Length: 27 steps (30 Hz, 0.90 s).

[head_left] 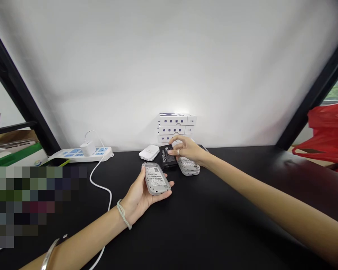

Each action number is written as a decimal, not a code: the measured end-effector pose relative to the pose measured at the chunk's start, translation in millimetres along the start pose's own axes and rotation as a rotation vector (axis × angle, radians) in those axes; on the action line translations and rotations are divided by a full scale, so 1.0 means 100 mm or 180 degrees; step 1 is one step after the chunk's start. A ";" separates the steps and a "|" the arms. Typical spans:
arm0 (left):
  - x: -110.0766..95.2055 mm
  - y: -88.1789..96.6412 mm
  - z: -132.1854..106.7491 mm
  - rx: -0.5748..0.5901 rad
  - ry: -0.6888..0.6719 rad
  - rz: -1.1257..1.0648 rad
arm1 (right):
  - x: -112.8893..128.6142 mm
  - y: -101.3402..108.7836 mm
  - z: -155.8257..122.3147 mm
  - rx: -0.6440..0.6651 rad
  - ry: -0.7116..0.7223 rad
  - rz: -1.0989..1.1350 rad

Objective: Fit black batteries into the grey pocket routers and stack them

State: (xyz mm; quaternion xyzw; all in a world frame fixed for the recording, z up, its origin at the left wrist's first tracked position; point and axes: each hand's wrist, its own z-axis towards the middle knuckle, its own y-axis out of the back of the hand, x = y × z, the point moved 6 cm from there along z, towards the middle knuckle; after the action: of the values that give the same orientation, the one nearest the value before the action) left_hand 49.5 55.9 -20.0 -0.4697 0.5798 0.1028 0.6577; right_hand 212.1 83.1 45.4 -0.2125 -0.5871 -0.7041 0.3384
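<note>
My left hand (142,195) holds a grey-white pocket device (157,179), its opened back facing up with a printed label inside the bay. In my right hand (186,148), pinched between thumb and fingers, is a black battery (167,155) marked 3000mAh. The battery is tilted and sits just beyond the device, apart from its bay. Under my right hand lie stacked devices (189,167) of the same kind, label side up, partly covered by the hand. White back covers (149,152) rest on the table left of the battery.
Several white boxes (177,120) are stacked against the wall. A power strip (70,154) with a white charger (88,148) stands at the left, and its white cable (101,186) runs across the black table (214,225). Red bags (326,131) hang at the right edge.
</note>
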 end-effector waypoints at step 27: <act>0.04 -0.22 -0.09 0.0676 0.0334 0.0128 | 0.67 -0.49 -0.50 0.0654 0.1383 -0.2481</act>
State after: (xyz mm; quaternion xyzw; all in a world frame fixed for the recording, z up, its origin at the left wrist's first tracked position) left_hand 59.8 35.5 -11.7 -0.3904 0.6303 0.0292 0.6704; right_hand 135.7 23.4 47.5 0.2115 -0.6054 -0.7452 0.1828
